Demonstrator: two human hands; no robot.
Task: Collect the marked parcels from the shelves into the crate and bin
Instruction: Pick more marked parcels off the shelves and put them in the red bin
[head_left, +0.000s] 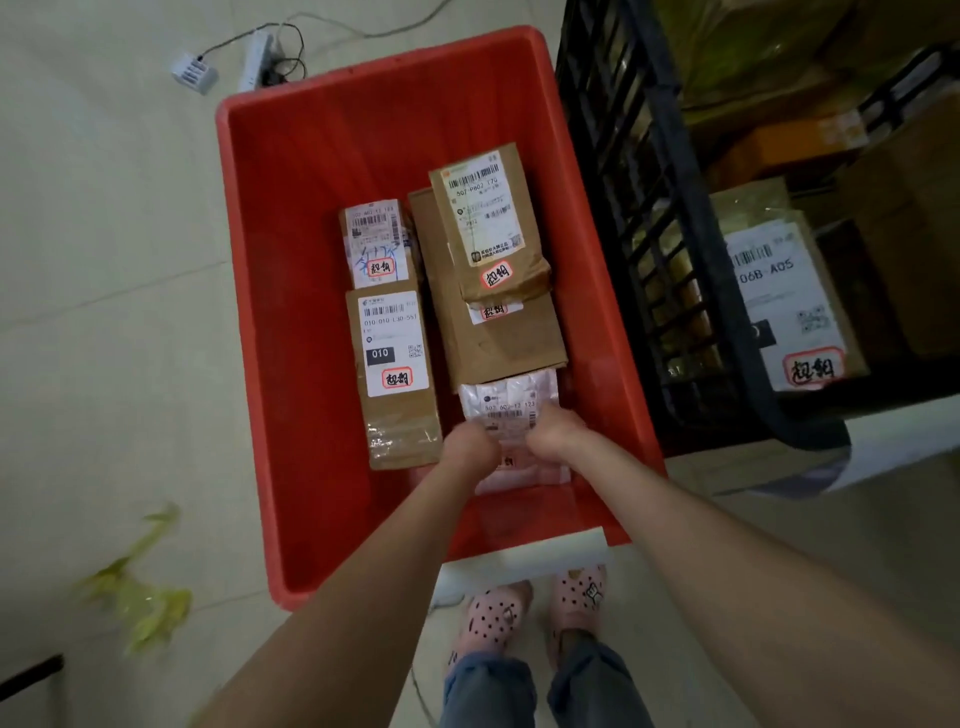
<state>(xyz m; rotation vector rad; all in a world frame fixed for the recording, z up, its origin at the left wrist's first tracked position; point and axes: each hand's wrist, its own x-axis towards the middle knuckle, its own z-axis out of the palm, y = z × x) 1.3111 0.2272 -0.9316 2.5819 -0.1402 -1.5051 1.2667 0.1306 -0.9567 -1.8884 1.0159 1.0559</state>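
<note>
Item: white parcel (511, 402), low in red bin (311, 182); our left hand (470, 448) and right hand (556, 434) both grip it.

Forearms: left forearm (363, 561) and right forearm (701, 525), both bare all the way to the frame's edge.
Hands: left hand (470, 449) and right hand (556, 434), bare.
Shoes: pink clogs, left clog (493, 621) and right clog (579, 597), with uppers dotted by round dark vent holes.
Shoe charms: a small pale charm sits on each upper; details are too small to read.
Trousers: blue jeans (488, 691), faded denim, with hems bunched just above the clogs.
</note>
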